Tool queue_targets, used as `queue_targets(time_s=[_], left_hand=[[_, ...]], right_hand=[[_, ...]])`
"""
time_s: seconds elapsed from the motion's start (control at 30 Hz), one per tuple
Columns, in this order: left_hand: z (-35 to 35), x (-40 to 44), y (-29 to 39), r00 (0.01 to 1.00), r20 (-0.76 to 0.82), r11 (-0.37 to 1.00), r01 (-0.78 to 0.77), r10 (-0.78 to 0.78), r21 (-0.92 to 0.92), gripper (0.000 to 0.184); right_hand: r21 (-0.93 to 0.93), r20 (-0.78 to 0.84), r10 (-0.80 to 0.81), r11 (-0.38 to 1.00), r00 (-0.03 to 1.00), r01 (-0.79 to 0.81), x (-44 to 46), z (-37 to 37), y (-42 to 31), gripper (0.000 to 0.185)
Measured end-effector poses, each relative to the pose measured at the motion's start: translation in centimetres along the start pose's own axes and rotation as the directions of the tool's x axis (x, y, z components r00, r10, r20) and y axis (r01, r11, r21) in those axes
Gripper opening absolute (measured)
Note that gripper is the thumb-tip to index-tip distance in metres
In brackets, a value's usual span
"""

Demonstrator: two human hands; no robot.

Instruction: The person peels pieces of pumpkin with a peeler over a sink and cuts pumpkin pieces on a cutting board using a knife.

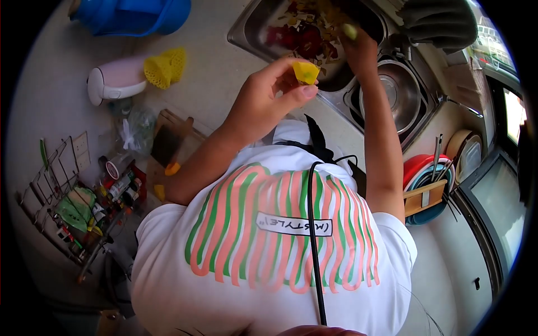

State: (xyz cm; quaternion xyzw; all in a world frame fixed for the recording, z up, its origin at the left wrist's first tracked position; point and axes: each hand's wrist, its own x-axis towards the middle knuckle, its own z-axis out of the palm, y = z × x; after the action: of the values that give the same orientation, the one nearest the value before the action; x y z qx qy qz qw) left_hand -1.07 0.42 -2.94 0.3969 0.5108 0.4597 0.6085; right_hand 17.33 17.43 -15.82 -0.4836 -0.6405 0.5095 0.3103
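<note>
My left hand (pixel 269 95) is raised near the front edge of the sink, its fingers and thumb closed on a small yellow piece (pixel 305 73) with a greenish spot. My right hand (pixel 358 50) hangs over the sink basin (pixel 252 28), fingers bent round a pale yellow-green piece (pixel 350 31). Below it in the basin lie dark red pieces (pixel 308 40) and many yellowish scraps. What the pieces are cannot be made out.
A metal bowl (pixel 395 95) sits in the second basin, beside the faucet (pixel 404 49). Stacked colored basins (pixel 417 168) stand at the right. On the left are a blue container (pixel 134 17), a pink-white appliance (pixel 115 80), yellow netting (pixel 164 67) and a wire rack (pixel 47 196).
</note>
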Motion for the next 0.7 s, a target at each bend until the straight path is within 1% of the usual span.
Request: queue_targets(time_s=[0.03,0.07,0.13,0.17,0.27,0.3,0.33,0.4,0.47,0.5,0.6,0.63,0.7], left_hand=[[0.2,0.2,-0.5,0.996,-0.044,0.997,-0.074,0.075,0.016,0.032],[0.4,0.3,-0.4,0.998,-0.044,0.998,-0.052,0.05,-0.043,0.031],[0.6,0.1,0.2,0.999,-0.044,0.988,0.004,-0.011,-0.157,0.029],[0.5,0.2,0.6,0.997,-0.019,0.97,0.068,-0.074,-0.233,0.025],[0.2,0.4,-0.1,0.999,-0.033,0.992,0.01,-0.014,-0.129,0.023],[0.1,0.6,-1.2,0.997,-0.06,0.995,-0.051,0.045,-0.09,0.022],[0.3,0.6,-1.1,0.997,-0.064,0.994,-0.056,0.051,-0.09,0.022],[0.7,0.8,-0.5,0.995,-0.076,0.994,-0.07,0.063,-0.083,0.022],[1.3,0.7,0.5,0.995,-0.061,0.993,-0.085,0.08,-0.079,0.022],[1.6,0.6,0.7,0.995,-0.05,0.992,-0.093,0.089,-0.08,0.022],[1.5,0.4,0.7,0.999,-0.015,0.993,-0.044,0.043,-0.111,0.021],[1.6,0.3,0.6,1.0,-0.007,0.991,-0.024,0.023,-0.134,0.021],[1.6,0.2,0.4,1.0,0.009,0.984,0.016,-0.015,-0.179,0.02]], right_hand=[[0.318,-0.002,0.101,0.943,0.995,-0.095,-0.3,0.2,-0.3,0.029],[0.603,0.032,0.189,0.779,0.981,-0.17,-0.2,0.3,-0.6,0.031],[0.593,0.006,0.181,0.791,0.984,-0.149,-0.6,0.3,-1.5,0.031],[0.59,-0.013,0.173,0.797,0.985,-0.132,-0.8,0.2,-2.1,0.031],[0.642,0.039,0.244,0.737,0.969,-0.212,-1.9,0.2,-4.0,0.029],[0.652,0.017,0.218,0.737,0.976,-0.176,-2.5,0.2,-5.0,0.03],[0.662,-0.003,0.191,0.736,0.982,-0.142,-3.1,0.1,-6.1,0.031],[0.76,0.015,0.174,0.638,0.985,-0.124,-3.6,0.0,-7.1,0.033],[0.895,0.084,0.194,0.417,0.977,-0.16,-4.2,-0.3,-7.5,0.036],[0.875,0.101,0.19,0.45,0.977,-0.178,-4.6,-0.4,-8.6,0.035],[0.877,0.142,0.212,0.425,0.967,-0.222,-5.5,-0.5,-10.7,0.034],[0.879,0.141,0.288,0.403,0.947,-0.253,-5.9,-0.4,-12.0,0.024],[0.832,0.173,0.125,0.512,0.977,-0.212,-6.0,-0.2,-12.1,0.016]])
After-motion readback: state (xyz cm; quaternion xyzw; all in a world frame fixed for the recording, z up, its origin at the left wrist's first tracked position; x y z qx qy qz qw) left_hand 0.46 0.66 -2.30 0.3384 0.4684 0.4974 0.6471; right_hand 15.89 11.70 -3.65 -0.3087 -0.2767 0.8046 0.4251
